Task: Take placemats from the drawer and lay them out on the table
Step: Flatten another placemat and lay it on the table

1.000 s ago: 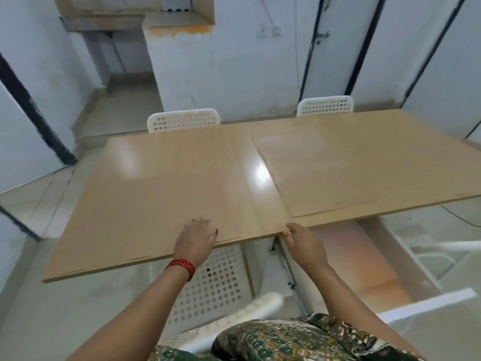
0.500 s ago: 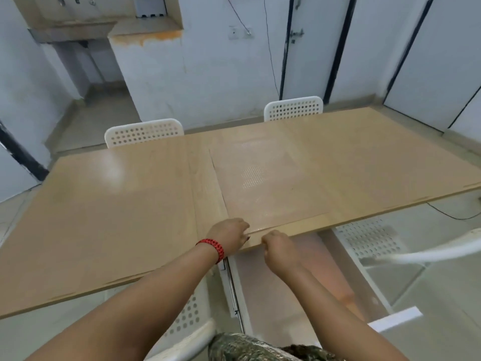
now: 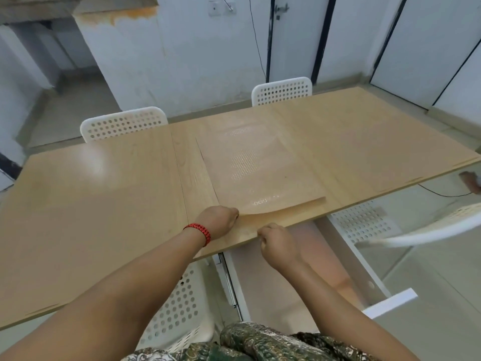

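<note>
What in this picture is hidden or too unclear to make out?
Head view only:
- Drawer contents: the table covers most of it; the visible floor shows only a pinkish blur.
- Left hand grip: fingertips curl out of sight at the placemat edge.
- Right hand: fist at the table edge; whether it holds anything is hidden.
- Brown object: cut off by the right edge, blurred.

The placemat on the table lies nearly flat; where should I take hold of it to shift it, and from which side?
Grip the placemat at its near left corner, where the left hand already has the edge curled up off the table. Come from the near side, probably pinching that lifted lip; the rest lies flat and offers no purchase. The right hand sits at the table's edge.
</note>
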